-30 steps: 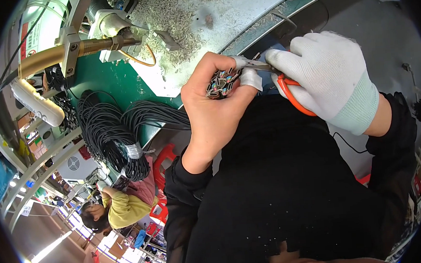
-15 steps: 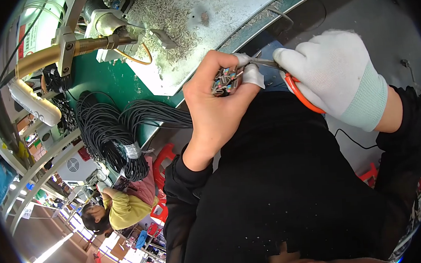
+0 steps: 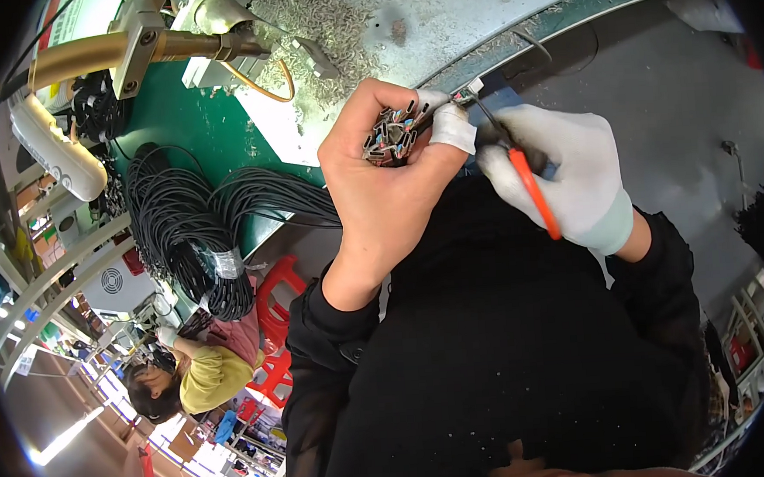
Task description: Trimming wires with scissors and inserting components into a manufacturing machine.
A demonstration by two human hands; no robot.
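Note:
My left hand [image 3: 378, 199] is bare, with white tape round the thumb and index finger. It is closed round a bunch of cable ends [image 3: 391, 138] that show metal, black and coloured tips. One cable end [image 3: 467, 92] is pinched between the taped thumb and index finger, its pale tip sticking out. My right hand [image 3: 577, 164], in a white knitted glove, grips a pair of orange-handled pliers [image 3: 533, 194]. Their dark, narrow jaws reach up beside the pinched end; whether they touch it I cannot tell.
Black cables [image 3: 180, 229] lie bundled on the green table [image 3: 209, 135], some running toward my left hand. Small metal scraps [image 3: 326, 32] cover a pale board. A brass-coloured machine arm [image 3: 82, 60] stands at upper left. Red stools [image 3: 274, 306] and a person in yellow [image 3: 211, 377] are beyond.
My right hand has swung left and turned, so the pliers now point upward beside the left fingertips. A pale cable tip now shows there. The whole view has shifted slightly.

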